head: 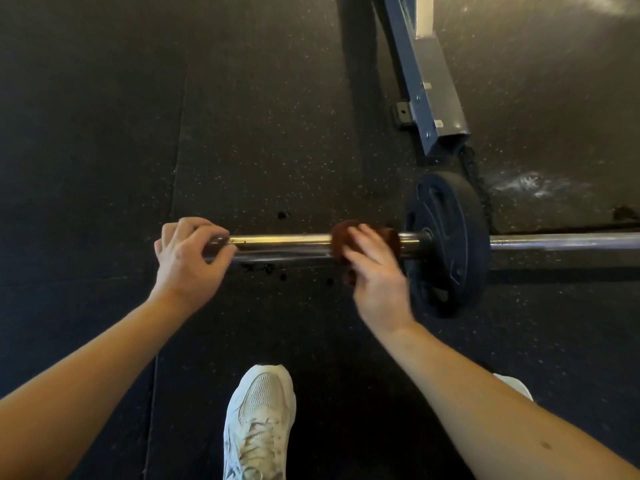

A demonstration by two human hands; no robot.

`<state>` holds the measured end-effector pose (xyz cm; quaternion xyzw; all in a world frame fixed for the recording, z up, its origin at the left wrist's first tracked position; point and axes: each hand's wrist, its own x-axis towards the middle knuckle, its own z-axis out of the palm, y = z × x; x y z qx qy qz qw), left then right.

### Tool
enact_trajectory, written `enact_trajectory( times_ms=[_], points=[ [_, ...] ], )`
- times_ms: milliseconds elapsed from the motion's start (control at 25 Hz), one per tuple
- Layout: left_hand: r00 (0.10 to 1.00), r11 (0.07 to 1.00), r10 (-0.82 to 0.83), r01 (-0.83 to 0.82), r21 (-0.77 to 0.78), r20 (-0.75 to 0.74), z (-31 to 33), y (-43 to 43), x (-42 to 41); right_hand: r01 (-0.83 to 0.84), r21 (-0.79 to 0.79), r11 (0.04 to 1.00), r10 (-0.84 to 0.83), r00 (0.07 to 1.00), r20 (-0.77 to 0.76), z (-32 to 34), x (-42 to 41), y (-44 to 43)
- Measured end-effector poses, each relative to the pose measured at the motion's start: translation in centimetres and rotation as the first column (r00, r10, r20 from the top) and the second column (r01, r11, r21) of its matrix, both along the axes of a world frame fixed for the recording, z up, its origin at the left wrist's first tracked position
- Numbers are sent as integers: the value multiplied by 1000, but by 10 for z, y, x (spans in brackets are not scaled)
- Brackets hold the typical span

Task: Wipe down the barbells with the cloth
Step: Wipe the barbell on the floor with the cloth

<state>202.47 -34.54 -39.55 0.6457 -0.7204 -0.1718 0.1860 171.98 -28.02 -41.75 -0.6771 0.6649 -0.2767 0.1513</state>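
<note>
Two white shoes: one [259, 420] cut off at the bottom edge, the other [516, 386] mostly hidden by the right forearm. Left hand [190, 254] fingers curled round the barbell [277, 242] end, hiding its tip. Right hand [377, 275], blurred, fingers wrapped over one brown cloth [391, 239] on the sleeve, just beside one black plate [446, 244] on the floor [104, 133]. Barbell runs off the right edge. Blue frame [433, 91] beyond, cut off at top.

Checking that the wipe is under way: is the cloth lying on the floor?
No, the right hand holds the brown cloth around the barbell sleeve, beside the weight plate.
</note>
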Motion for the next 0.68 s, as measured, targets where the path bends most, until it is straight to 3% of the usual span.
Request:
enact_trajectory(
  times_ms=[120, 240, 400, 480, 560, 680],
  points=[
    [997, 998, -61, 62, -28, 51, -5, 6, -2, 202, 2, 979, -202, 979, 30, -1, -41, 17],
    [1000, 1000, -26, 26, -17, 9, -7, 5, 0, 342, 36, 939, -344, 934, 94, -4, 3, 17],
    [999, 1000, -26, 26, 7, -23, -6, 5, -1, 65, 61, 996, -71, 992, 100, -4, 92, 7],
    [999, 999, -24, 24, 24, -37, -4, 5, -1, 43, 47, 998, -48, 994, 103, 3, 79, -6],
    [999, 999, -23, 24, 30, -40, -5, 6, -1, 212, 26, 977, -214, 972, 99, 11, 39, -7],
    [998, 999, 4, -1, 35, -67, -6, 8, -3, 498, 109, 860, -510, 838, 195, 17, -4, 10]
  ],
)
